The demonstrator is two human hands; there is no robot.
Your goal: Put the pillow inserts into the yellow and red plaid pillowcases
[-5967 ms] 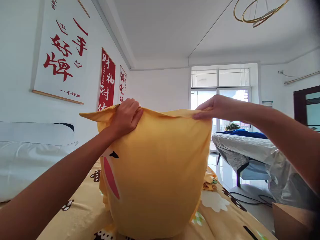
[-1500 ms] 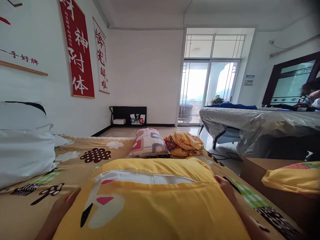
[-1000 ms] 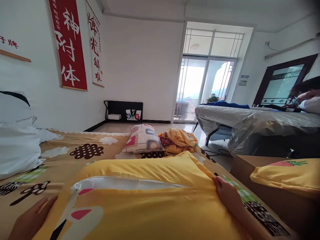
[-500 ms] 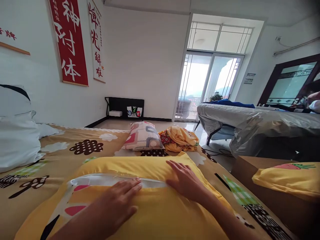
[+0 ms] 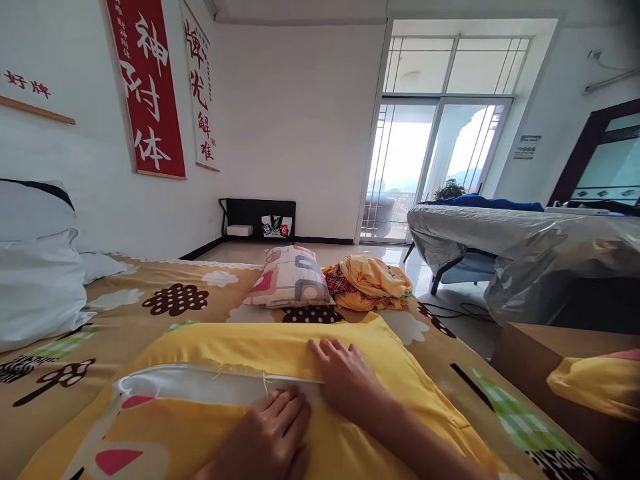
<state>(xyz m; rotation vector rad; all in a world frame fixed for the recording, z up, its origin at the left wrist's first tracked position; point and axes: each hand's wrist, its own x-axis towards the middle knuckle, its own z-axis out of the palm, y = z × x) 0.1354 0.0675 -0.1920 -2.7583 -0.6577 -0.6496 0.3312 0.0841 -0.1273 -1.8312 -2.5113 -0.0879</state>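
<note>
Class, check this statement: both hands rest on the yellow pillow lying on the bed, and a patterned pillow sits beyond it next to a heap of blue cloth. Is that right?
Not quite. The heap beside the patterned pillow is yellow-orange cloth, not blue, as the head view shows. The rest holds: the left hand and right hand rest on the yellow pillow on the bed.

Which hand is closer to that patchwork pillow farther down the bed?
Right. The right hand lies flat on the yellow pillow, its fingertips pointing toward the patchwork pillow. The left hand rests lower on the same yellow pillow, farther back.
</note>
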